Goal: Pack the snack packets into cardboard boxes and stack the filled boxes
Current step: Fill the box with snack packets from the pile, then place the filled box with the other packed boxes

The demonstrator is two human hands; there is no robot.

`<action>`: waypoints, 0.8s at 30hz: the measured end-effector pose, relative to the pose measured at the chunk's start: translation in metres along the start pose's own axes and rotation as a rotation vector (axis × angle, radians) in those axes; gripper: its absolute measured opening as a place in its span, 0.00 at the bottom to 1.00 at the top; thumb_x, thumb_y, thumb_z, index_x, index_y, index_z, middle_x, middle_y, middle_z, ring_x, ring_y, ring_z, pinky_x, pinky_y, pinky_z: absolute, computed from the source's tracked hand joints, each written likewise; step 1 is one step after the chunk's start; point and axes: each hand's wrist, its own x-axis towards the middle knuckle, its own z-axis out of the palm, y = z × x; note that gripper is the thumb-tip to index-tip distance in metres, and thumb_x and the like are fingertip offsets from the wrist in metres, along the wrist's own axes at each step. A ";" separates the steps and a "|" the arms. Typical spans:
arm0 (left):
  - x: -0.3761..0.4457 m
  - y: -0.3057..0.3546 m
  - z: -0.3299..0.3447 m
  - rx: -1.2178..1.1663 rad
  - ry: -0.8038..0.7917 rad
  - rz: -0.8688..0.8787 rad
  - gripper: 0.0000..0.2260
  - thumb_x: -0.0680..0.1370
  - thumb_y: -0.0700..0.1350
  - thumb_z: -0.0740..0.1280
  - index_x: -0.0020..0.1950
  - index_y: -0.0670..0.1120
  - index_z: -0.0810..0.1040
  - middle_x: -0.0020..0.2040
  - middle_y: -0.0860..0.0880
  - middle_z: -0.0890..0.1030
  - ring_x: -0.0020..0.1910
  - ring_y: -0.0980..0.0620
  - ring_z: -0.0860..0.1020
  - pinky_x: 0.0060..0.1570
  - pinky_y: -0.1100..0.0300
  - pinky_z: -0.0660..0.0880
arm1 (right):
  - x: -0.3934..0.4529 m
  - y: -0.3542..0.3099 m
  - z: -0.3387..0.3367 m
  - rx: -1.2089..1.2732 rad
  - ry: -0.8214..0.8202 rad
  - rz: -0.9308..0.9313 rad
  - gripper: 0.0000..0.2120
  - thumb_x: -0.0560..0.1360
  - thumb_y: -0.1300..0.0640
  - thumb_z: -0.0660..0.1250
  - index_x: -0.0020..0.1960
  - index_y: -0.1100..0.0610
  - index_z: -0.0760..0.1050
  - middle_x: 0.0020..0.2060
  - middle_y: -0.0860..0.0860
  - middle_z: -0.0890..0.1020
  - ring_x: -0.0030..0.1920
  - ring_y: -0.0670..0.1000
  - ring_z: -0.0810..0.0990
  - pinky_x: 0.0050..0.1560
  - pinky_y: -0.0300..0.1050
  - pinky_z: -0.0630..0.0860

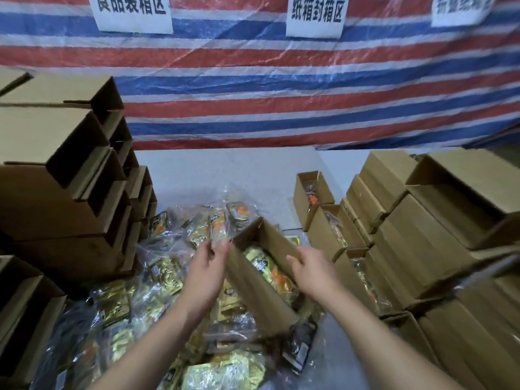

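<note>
Striped tarp wall behind a pale work table

A red, white and blue tarp point(281, 88) hangs as the back wall, with three white paper signs point(314, 15) bearing Chinese characters; the rightmost is perhaps too blurred to read. The table point(213, 170) is light grey.

- On our left, a stack of empty boxes point(64, 175) walls off that side.
- On our right, rows of boxes point(422, 235) block the way.
- Ahead, we see bare table point(225, 170) between the two.
- Below us, snack packets point(157, 277) cover the table.

Open cardboard box point(253, 282) tilted atop gold snack packets point(157, 277), some packets inside.
</note>
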 end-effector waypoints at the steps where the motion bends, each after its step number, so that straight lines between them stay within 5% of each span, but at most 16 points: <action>1: -0.001 0.009 0.014 -0.009 -0.064 -0.031 0.44 0.72 0.73 0.55 0.81 0.50 0.53 0.79 0.51 0.61 0.73 0.53 0.65 0.72 0.52 0.63 | 0.008 0.003 -0.008 0.017 0.058 0.043 0.13 0.82 0.49 0.61 0.60 0.54 0.78 0.51 0.52 0.83 0.51 0.55 0.81 0.51 0.48 0.77; 5: 0.006 0.033 0.074 -0.123 -0.257 -0.067 0.39 0.75 0.67 0.64 0.80 0.53 0.53 0.62 0.62 0.67 0.52 0.66 0.73 0.51 0.70 0.73 | 0.038 0.010 -0.033 0.093 0.183 0.173 0.19 0.83 0.50 0.60 0.69 0.59 0.74 0.65 0.57 0.79 0.64 0.59 0.77 0.61 0.50 0.73; 8: 0.028 0.043 0.112 -0.084 -0.268 -0.066 0.24 0.78 0.59 0.67 0.70 0.53 0.65 0.61 0.56 0.76 0.51 0.60 0.77 0.41 0.68 0.74 | 0.058 0.018 -0.045 0.134 0.185 0.229 0.19 0.84 0.52 0.57 0.71 0.60 0.72 0.68 0.57 0.76 0.66 0.59 0.75 0.63 0.50 0.72; 13: 0.075 0.068 0.145 -0.052 -0.286 -0.092 0.12 0.80 0.47 0.58 0.64 0.49 0.68 0.55 0.45 0.78 0.48 0.48 0.78 0.46 0.51 0.78 | 0.092 0.037 -0.063 0.073 0.216 0.256 0.14 0.83 0.55 0.56 0.56 0.60 0.77 0.56 0.59 0.81 0.55 0.60 0.78 0.46 0.47 0.70; 20: 0.161 0.109 0.186 -0.007 -0.357 -0.048 0.15 0.81 0.51 0.56 0.63 0.44 0.70 0.49 0.45 0.75 0.40 0.49 0.71 0.37 0.56 0.67 | 0.169 0.054 -0.109 0.060 0.275 0.268 0.12 0.82 0.55 0.56 0.51 0.60 0.75 0.53 0.60 0.81 0.47 0.60 0.75 0.42 0.46 0.68; 24: 0.211 0.134 0.208 -0.045 -0.410 -0.093 0.14 0.81 0.52 0.57 0.63 0.46 0.69 0.46 0.47 0.74 0.40 0.50 0.70 0.35 0.57 0.66 | 0.215 0.058 -0.133 0.057 0.313 0.269 0.14 0.82 0.55 0.55 0.58 0.60 0.75 0.55 0.58 0.80 0.45 0.57 0.73 0.36 0.43 0.65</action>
